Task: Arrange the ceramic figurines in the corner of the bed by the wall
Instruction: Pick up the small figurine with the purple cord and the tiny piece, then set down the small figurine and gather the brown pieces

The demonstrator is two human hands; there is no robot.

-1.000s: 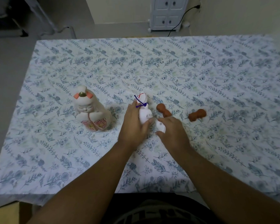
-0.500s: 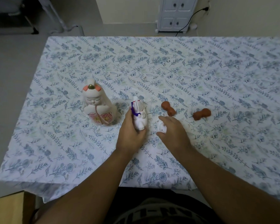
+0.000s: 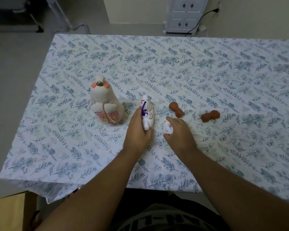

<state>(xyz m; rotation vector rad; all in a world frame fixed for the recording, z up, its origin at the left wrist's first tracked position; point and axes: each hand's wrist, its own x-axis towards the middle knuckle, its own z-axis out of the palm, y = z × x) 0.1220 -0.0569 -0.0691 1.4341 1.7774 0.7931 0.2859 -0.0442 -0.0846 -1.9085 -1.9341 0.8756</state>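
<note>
Since a second ago the white figurine with the purple cord [image 3: 147,114] has been tipped from near upright to a lean away from the person, base lifted into the left hand [image 3: 138,130]. The camera has shifted too, so the bed position is hard to compare. Read as pick-up under way, not placement — nothing is arranged yet.

Left hand: fingers are clenched around the lower body of the corded figurine, thumb on the near side, cord showing above the knuckles. The grip looks firm.

Right hand [image 3: 178,132]: fingers are curled over the small white figurine [image 3: 168,129], just right of the corded one. Grasp is likely; whether it is lifted off the bedsheet [image 3: 223,77] cannot be told — the underside is hidden.

Relative to the corded figurine:
- large doll figurine [image 3: 105,104] stands upright just left, untouched
- first brown figurine [image 3: 176,110] lies on its side just right, beyond the right fingertips
- second brown figurine [image 3: 210,116] lies farther right, well apart

All five sit mid-bed near the person's edge. The wall appears to run along the right side, so the target corner is judged far right — a long carry remains.
</note>
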